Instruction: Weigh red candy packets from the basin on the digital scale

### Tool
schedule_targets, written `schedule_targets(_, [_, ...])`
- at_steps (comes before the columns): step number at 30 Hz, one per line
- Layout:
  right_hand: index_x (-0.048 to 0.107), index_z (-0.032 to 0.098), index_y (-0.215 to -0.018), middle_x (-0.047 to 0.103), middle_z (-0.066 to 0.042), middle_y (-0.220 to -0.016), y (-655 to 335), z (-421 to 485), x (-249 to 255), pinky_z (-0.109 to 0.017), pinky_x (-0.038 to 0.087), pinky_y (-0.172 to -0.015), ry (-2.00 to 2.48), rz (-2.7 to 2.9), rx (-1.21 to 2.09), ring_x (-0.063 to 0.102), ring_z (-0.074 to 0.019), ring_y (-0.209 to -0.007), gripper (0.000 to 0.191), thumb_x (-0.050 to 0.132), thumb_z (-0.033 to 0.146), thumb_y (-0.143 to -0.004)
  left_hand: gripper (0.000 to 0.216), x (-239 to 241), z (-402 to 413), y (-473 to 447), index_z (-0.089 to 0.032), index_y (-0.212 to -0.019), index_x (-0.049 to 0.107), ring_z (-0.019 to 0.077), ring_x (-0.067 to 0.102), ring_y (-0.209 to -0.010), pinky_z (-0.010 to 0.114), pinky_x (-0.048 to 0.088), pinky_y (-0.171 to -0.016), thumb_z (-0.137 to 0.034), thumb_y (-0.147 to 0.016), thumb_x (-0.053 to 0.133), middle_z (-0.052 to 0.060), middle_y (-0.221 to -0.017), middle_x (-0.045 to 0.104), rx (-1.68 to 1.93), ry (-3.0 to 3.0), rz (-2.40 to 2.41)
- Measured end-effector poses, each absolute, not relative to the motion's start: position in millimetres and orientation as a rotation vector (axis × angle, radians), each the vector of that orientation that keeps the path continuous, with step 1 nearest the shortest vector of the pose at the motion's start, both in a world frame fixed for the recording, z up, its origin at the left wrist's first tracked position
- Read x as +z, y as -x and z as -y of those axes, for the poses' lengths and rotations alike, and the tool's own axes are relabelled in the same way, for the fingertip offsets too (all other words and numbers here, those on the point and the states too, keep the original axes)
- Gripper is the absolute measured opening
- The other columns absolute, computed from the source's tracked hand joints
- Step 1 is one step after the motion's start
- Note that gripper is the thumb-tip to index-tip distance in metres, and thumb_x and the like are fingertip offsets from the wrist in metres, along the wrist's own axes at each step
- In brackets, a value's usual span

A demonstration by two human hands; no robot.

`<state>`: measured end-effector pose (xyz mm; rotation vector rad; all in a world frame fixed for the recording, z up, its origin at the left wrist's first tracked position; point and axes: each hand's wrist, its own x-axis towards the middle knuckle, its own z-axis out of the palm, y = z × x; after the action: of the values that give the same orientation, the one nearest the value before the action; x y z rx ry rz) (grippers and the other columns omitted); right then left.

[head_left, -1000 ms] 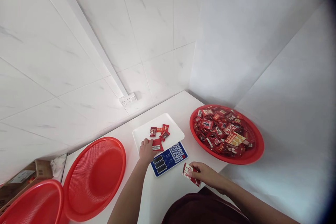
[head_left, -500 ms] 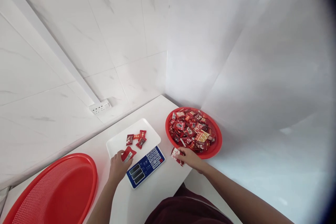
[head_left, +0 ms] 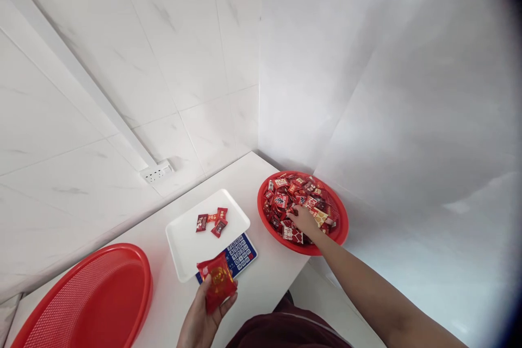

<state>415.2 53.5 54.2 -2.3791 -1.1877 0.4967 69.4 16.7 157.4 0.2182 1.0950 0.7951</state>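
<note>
My left hand (head_left: 206, 312) is closed around a red snack packet (head_left: 218, 280) with a gold print, held over the near side of the digital scale (head_left: 240, 255). On the scale's white tray (head_left: 185, 234) lie several small red and brown wrapped snacks (head_left: 211, 219). Over at the right, my right hand (head_left: 306, 221) reaches into a red basket (head_left: 342, 217) heaped with wrapped snacks (head_left: 281, 201). Its fingers are bent down among the packets, and what they pinch is hidden. A white-and-red packet (head_left: 292, 232) lies just below that hand.
A large red basket (head_left: 141, 283) stands at the left on the white table (head_left: 253, 174). Tiled wall and a power socket (head_left: 157, 172) are behind the table, and a pale panel (head_left: 367, 174) rises at the right.
My left hand has drawn back toward me from the scale tray, and the red packet now shows its gold print. My right hand has moved from the basket's edge into the heap, leaving the white-and-red packet there.
</note>
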Motion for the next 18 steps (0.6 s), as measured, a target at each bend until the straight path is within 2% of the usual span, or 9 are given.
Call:
schedule_targets(3, [0.063, 0.018, -0.082, 0.065, -0.005, -0.085, -414.8, -55.9, 55.8, -0.025, 0.038, -0.066, 2.380, 1.205, 0.510, 0.058, -0.0168, -0.079, 0.015, 0.053, 0.029, -0.078, 0.029, 163.8, -10.5, -72.2, -0.008, -0.105, 0.054, 0.0225, 0.067, -0.077, 0.035, 0.056, -0.068, -0.021, -0.080, 0.059, 0.014, -0.090, 0.068, 0.771, -0.185, -1.226])
schedule_targets(6, [0.061, 0.019, -0.078, 0.065, -0.005, -0.080, -420.5, -49.3, 67.4, -0.026, 0.037, -0.064, 2.379, 1.209, 0.482, 0.057, -0.0169, -0.075, 0.016, 0.047, 0.026, -0.081, 0.022, 167.2, -10.7, -69.8, -0.008, -0.097, 0.057, 0.0157, 0.064, -0.063, 0.026, 0.053, -0.056, -0.019, -0.079, 0.060, 0.011, -0.081, 0.068, 0.812, -0.168, -1.327])
schedule_targets(9, [0.060, 0.019, -0.081, 0.065, -0.007, -0.086, -421.2, -44.2, 85.8, -0.028, 0.039, -0.069, 2.286, 1.207, 0.322, 0.057, -0.0196, -0.081, 0.018, 0.044, 0.028, -0.082, 0.020, 165.4, -11.5, -62.4, -0.008, -0.096, 0.058, 0.0134, 0.062, -0.060, 0.024, 0.052, -0.053, -0.018, -0.078, 0.061, 0.010, -0.082, 0.068, 0.860, -0.158, -1.372])
schedule_targets(11, [0.059, 0.018, -0.082, 0.065, -0.007, -0.086, -408.9, -46.3, 96.5, -0.029, 0.041, -0.072, 2.161, 1.183, 0.333, 0.058, -0.0201, -0.081, 0.018, 0.047, 0.031, -0.081, 0.020, 162.2, -10.2, -56.4, -0.008, -0.096, 0.058, 0.0137, 0.063, -0.062, 0.024, 0.052, -0.055, -0.017, -0.078, 0.061, 0.010, -0.084, 0.068, 0.884, -0.149, -1.394])
schedule_targets(14, [0.060, 0.018, -0.078, 0.064, -0.003, -0.074, -365.2, -57.4, 104.3, -0.027, 0.043, -0.063, 1.946, 1.133, 0.763, 0.058, -0.0168, -0.067, 0.017, 0.051, 0.033, -0.077, 0.022, 156.5, -5.8, -48.0, -0.009, -0.095, 0.058, 0.0136, 0.062, -0.063, 0.025, 0.052, -0.057, -0.018, -0.076, 0.064, 0.009, -0.083, 0.067, 0.896, -0.131, -1.397])
schedule_targets(18, [0.058, 0.017, -0.065, 0.060, 0.000, -0.059, -287.8, -79.1, 101.5, -0.023, 0.043, -0.052, 1.653, 1.035, 1.333, 0.053, -0.0117, -0.051, 0.011, 0.054, 0.024, -0.073, 0.024, 150.8, 0.7, -35.8, -0.008, -0.095, 0.058, 0.0133, 0.062, -0.063, 0.026, 0.052, -0.059, -0.019, -0.074, 0.066, 0.009, -0.082, 0.067, 0.887, -0.110, -1.418])
